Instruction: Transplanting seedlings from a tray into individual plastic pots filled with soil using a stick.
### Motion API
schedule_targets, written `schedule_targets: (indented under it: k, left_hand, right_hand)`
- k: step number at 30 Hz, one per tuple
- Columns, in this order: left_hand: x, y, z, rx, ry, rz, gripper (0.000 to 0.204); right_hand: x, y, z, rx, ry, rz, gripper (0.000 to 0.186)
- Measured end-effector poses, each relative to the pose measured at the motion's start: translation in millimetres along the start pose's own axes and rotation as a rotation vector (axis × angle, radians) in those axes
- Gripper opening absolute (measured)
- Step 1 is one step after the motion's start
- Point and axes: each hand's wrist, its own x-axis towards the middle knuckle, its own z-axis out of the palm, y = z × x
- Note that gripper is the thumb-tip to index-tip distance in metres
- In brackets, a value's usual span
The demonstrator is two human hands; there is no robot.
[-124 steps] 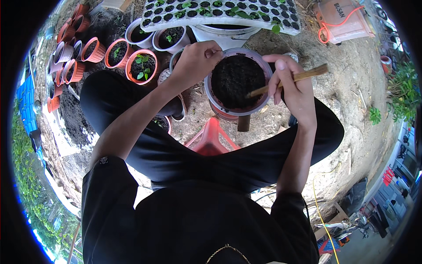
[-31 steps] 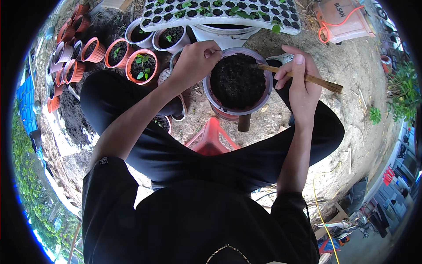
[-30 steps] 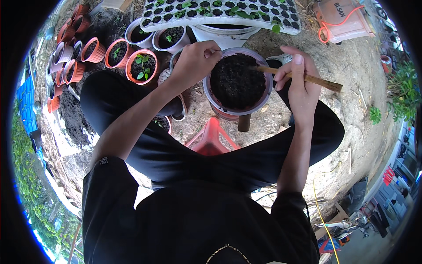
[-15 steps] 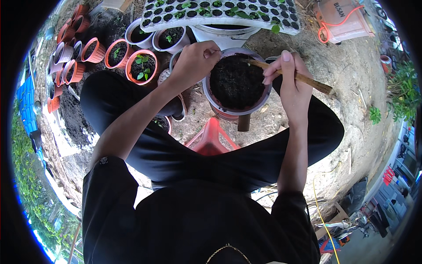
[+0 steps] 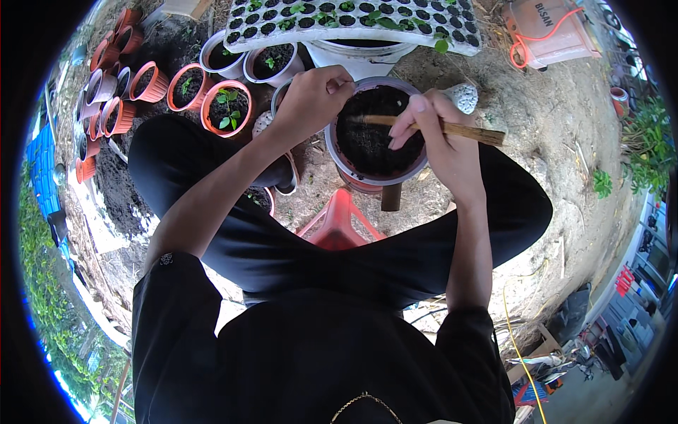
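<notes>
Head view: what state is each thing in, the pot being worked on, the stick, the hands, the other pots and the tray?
Grey pot: upright, filled with dark soil.
Wooden stick: lying across the pot, tip over the soil.
Left hand: gripping the pot's rim.
Right hand: closed on the stick.
Orange pot: upright, holds a seedling.
Seed tray: cells soil-filled, some sprouted.

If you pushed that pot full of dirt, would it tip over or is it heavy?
The pot looks filled with dark soil nearly to its rim, so it is probably heavy for its size. It is wide and low, so a push would more likely slide it than tip it. The left hand grips its rim, which steadies it too.
</notes>
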Motion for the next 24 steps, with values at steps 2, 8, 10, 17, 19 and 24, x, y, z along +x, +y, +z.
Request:
schedule_targets:
  k: [2,8,10,17,19,24]
  left_hand:
    - [0,1,-1,-0.001,0.002,0.000,0.023]
    - [0,2,-1,0.000,-0.022,-0.021,0.023]
    - [0,3,-2,0.001,-0.028,-0.031,0.023]
    - [-1,1,-1,-0.003,-0.032,-0.042,0.023]
    - [-2,1,-1,0.002,-0.034,-0.040,0.022]
    - [-2,-9,4,0.030,-0.015,-0.010,0.022]
  right_hand:
    - [-3,-3,-2,0.036,-0.032,0.059,0.037]
    - [-6,-3,-25,0.058,0.081,0.169,0.037]
    - [-2,-1,-25,0.012,0.324,0.018,0.039]
    - [-11,-16,-31,-0.021,0.150,0.210,0.039]
    - [-10,-11,-29,-0.028,0.228,0.131,0.039]
    - [-9,-8,-30,-0.015,0.387,0.013,0.038]
